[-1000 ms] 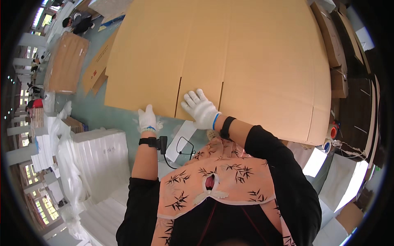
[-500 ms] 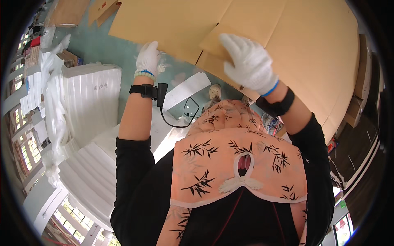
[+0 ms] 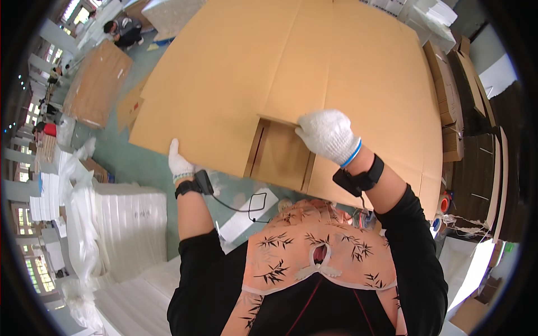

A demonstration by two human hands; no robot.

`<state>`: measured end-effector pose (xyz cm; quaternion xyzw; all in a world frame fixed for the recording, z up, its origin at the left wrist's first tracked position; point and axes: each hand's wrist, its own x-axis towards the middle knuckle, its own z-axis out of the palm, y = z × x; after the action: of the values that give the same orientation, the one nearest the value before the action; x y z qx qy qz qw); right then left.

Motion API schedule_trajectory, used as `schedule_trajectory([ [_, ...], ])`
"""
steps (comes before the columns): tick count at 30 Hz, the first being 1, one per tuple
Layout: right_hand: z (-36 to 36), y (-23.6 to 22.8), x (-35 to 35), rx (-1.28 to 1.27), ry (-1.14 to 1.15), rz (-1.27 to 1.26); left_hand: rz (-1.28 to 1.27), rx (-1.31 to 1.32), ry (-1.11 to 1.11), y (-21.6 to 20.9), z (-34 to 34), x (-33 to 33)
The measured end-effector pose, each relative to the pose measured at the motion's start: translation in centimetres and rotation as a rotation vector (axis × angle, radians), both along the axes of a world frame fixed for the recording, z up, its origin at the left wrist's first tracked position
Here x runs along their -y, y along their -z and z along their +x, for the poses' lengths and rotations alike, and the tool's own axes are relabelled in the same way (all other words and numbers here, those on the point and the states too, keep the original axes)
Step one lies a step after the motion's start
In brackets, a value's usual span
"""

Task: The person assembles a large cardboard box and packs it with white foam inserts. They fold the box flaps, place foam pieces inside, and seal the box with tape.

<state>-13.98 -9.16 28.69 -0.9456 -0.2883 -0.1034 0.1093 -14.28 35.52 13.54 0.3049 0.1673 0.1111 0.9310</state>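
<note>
1. head view: a large flat cardboard sheet [image 3: 314, 73], creased and slotted like an unfolded box, fills the upper middle of the picture and lies out in front of the person over the greenish floor [image 3: 143, 162]
2. the right hand [image 3: 328, 134], in a white knit glove with a blue cuff, lies on the sheet's near part with its fingers curled over the edge of a folded flap [image 3: 280, 154], grasping that flap where it bends down from the main panel
3. the left hand [image 3: 180, 162], also gloved in white, is at the sheet's near left edge; its fingers go under the cardboard, so it looks to grip the edge, though the fingertips are hidden
4. each forearm wears a black wrist strap [image 3: 358, 178], and a thin black cable [image 3: 241, 204] runs from the left one
5. stacks of white foam panels [image 3: 131, 221] stand just to the person's left, with clear plastic wrap beside them
6. brown cardboard stacks [image 3: 454, 95] line the right side, and a roll of red tape [image 3: 445, 203] sits near the sheet's right corner
7. another cardboard sheet [image 3: 95, 84] lies farther off at the upper left, with another person [image 3: 124, 31] crouched beyond it
</note>
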Motion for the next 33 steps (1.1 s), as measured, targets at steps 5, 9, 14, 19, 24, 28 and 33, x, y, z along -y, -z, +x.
schedule_trajectory([
  [5, -1.5, 2.1, 3.3, -0.127, 0.137, 0.189, 0.588, 0.080, -0.237, -11.0, -1.5, 5.8],
  [9, -2.7, 9.3, 8.5, -0.227, 0.369, 0.368, 0.952, 0.310, -0.124, -17.6, -2.2, 12.0],
  [14, -4.6, 15.7, 11.2, -0.333, 0.667, 0.591, 1.439, 0.797, 0.147, -22.8, -3.6, 22.3],
  [19, -6.7, 14.2, 11.0, -0.515, 0.877, 0.455, 1.725, 1.151, 0.261, -27.3, -4.9, 33.2],
  [24, -6.6, 17.2, 12.6, -0.401, 0.782, 0.587, 1.785, 1.419, 0.276, -27.5, -6.2, 41.9],
  [28, -5.1, 22.4, 12.9, -0.301, 0.731, 0.658, 1.996, 1.595, 0.480, -24.1, -7.1, 45.4],
  [33, -5.6, 19.9, 16.3, -0.331, 0.881, 0.692, 1.946, 1.691, 0.985, -19.5, -4.6, 47.4],
])
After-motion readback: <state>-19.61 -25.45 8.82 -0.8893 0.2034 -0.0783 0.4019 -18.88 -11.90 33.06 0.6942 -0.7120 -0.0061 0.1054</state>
